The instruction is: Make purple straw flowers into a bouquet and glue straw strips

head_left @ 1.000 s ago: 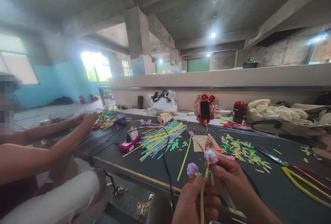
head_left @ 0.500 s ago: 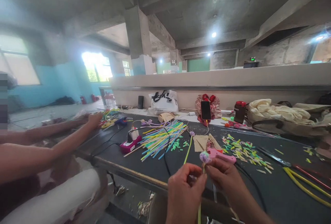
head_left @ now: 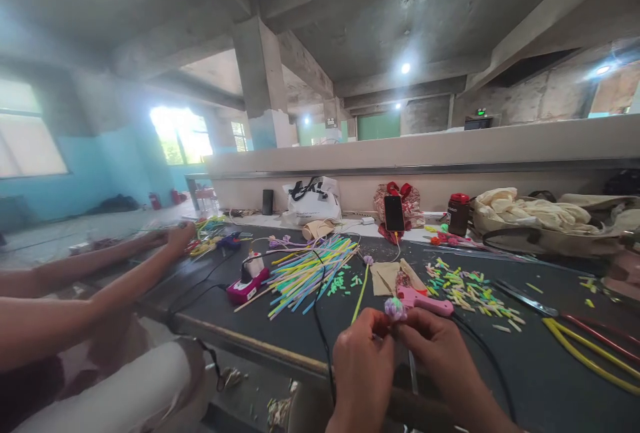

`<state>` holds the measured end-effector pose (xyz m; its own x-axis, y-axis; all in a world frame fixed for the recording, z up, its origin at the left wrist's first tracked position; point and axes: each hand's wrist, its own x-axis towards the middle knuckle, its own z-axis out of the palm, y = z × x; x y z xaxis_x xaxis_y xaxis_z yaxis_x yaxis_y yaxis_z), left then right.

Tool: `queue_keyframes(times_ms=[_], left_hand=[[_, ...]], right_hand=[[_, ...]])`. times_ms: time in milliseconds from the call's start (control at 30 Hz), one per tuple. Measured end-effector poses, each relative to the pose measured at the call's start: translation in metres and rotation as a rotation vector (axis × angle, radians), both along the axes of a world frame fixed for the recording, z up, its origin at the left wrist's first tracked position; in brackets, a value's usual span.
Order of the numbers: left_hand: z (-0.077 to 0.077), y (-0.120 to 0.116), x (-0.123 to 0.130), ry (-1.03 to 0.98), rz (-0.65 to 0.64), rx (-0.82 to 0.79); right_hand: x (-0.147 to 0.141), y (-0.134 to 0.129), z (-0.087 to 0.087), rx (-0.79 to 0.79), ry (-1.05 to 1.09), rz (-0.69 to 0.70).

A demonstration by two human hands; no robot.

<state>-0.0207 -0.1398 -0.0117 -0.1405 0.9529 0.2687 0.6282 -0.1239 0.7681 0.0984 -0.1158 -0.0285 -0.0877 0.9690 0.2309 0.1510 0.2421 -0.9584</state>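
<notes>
A small purple and green fuzzy flower [head_left: 395,309] stands upright between my two hands, above the table's front edge. My left hand [head_left: 363,363] is closed, with thumb and forefinger pinched just under the bloom. Close against it, my right hand [head_left: 437,349] pinches the base from the other side. The fingers hide the join below the bloom. Right behind the flower lies a pink glue gun [head_left: 427,301], with its dark cable running past my right hand. Another purple flower on a yellow-green stem [head_left: 361,293] lies to the left.
Long pastel fuzzy sticks [head_left: 305,279] lie left of centre by a magenta power strip [head_left: 247,286]. Short cut pieces [head_left: 480,291] are scattered right, near scissors [head_left: 530,301]. A phone [head_left: 395,213] leans against a bag at the back. A co-worker's arms [head_left: 115,273] reach in from the left.
My left hand has come up the stem, nearer to my right fingers under the bloom. The view has shifted slightly to the right. The co-worker's hand has moved a little.
</notes>
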Motion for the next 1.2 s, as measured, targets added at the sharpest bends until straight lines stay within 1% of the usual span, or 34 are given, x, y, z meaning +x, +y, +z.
queue_keyframes(times_ms=[100, 200, 300, 400, 500, 633, 733, 867, 967, 1067, 1133, 1200], left_hand=[[-0.001, 0.000, -0.002, 0.034, -0.011, 0.061], [0.002, -0.001, -0.004, 0.083, -0.041, 0.114], [0.008, -0.002, -0.006, 0.114, -0.077, 0.142], [0.015, -0.004, -0.006, 0.159, -0.085, 0.166], [0.021, -0.004, -0.006, 0.220, -0.088, 0.168], [0.029, -0.004, -0.007, 0.284, -0.108, 0.205], [0.034, -0.005, -0.009, 0.278, -0.145, 0.247], [0.042, -0.006, -0.014, 0.182, -0.197, 0.281], [0.050, -0.007, -0.018, 0.072, -0.256, 0.216], [0.057, -0.005, -0.023, -0.094, -0.335, 0.036], [0.058, -0.004, -0.025, -0.258, -0.413, -0.111], [0.057, -0.002, -0.028, -0.434, -0.503, -0.248]], right_hand=[[-0.001, -0.003, 0.005, 0.011, -0.040, -0.017], [-0.001, -0.002, 0.007, 0.022, -0.031, 0.000], [-0.001, 0.000, 0.007, 0.025, -0.002, 0.028], [-0.001, 0.003, 0.009, 0.017, 0.060, 0.053], [-0.001, 0.004, 0.015, 0.026, 0.087, 0.072], [0.000, 0.003, 0.024, 0.039, 0.067, 0.072], [0.002, 0.004, 0.026, 0.034, 0.116, 0.104], [0.004, 0.010, 0.022, 0.020, 0.248, 0.215], [0.007, 0.013, 0.023, -0.001, 0.300, 0.329], [0.013, 0.012, 0.031, -0.005, 0.278, 0.439], [0.019, 0.013, 0.037, 0.024, 0.211, 0.483], [0.025, 0.015, 0.042, 0.078, 0.078, 0.489]])
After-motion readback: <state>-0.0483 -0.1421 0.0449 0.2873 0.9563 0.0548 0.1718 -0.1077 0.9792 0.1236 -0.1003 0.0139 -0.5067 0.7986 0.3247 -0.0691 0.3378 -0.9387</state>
